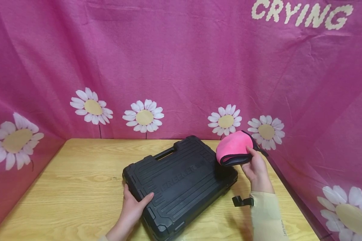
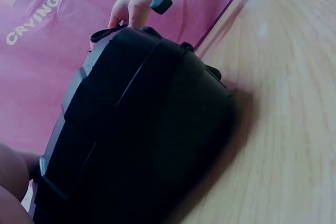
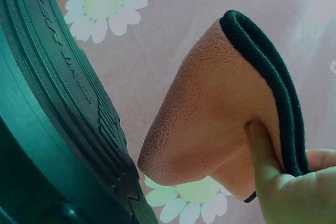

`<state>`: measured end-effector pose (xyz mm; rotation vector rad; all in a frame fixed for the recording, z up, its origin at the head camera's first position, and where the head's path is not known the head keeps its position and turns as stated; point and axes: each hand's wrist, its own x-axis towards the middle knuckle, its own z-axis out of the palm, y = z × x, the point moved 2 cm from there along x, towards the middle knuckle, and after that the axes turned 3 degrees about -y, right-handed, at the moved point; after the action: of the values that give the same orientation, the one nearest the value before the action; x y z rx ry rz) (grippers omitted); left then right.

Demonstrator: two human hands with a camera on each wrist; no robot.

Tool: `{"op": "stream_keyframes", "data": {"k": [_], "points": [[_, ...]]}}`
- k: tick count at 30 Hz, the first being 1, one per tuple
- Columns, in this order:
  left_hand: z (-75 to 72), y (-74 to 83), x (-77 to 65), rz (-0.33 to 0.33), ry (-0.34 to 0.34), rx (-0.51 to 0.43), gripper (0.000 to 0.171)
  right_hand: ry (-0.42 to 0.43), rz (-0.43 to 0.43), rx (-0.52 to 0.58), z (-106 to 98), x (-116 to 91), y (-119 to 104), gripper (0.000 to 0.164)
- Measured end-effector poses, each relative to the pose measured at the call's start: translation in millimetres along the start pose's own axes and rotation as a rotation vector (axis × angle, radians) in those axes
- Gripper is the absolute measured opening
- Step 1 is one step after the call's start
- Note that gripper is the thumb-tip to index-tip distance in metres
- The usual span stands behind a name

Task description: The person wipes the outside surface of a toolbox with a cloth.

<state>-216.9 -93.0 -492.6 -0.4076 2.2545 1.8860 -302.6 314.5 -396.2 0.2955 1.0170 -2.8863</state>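
Note:
A black hard plastic carrying case (image 1: 181,184) lies at an angle on the table, its handle toward the back left and raised lettering on its lid. My left hand (image 1: 132,206) grips the case's left end, thumb over the top; its other fingers are mostly hidden by the case. Above the case's right end, my right hand (image 1: 257,169) pinches a folded pink cloth (image 1: 233,145) with black edging. In the right wrist view the thumb presses on the face of the cloth (image 3: 210,103), close beside the case (image 3: 68,93).
The wooden table (image 1: 72,187) extends left of the case and in front of it. Pink fabric walls (image 1: 181,67) printed with daisies enclose the table's back and sides. A black strap clip (image 1: 242,201) sits at my right wrist.

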Motion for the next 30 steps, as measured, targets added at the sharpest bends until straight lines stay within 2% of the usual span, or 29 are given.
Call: {"op": "stream_keyframes", "data": {"k": [7, 10, 13, 21, 27, 30], "points": [[-10.1, 1.3, 10.8, 0.068, -0.029, 0.028, 0.125, -0.048, -0.029, 0.006, -2, -2, -2, 0.018], [-16.6, 2.6, 18.0, 0.085, -0.046, 0.072, 0.122, -0.06, -0.049, 0.02, -3, -3, -4, 0.017], [-24.5, 5.5, 26.5, 0.106, -0.083, 0.099, 0.118, -0.07, -0.064, 0.02, -5, -4, -7, 0.018], [-46.8, 7.4, 59.2, 0.165, -0.209, 0.109, 0.111, -0.081, -0.062, 0.022, -7, -5, -9, 0.019], [-63.5, 10.0, 83.3, 0.172, -0.259, 0.175, 0.107, -0.071, -0.056, 0.015, -6, -4, -9, 0.018], [-69.7, 12.8, 92.4, 0.197, -0.294, 0.208, 0.106, -0.06, -0.052, 0.015, -5, -4, -10, 0.019]]}}
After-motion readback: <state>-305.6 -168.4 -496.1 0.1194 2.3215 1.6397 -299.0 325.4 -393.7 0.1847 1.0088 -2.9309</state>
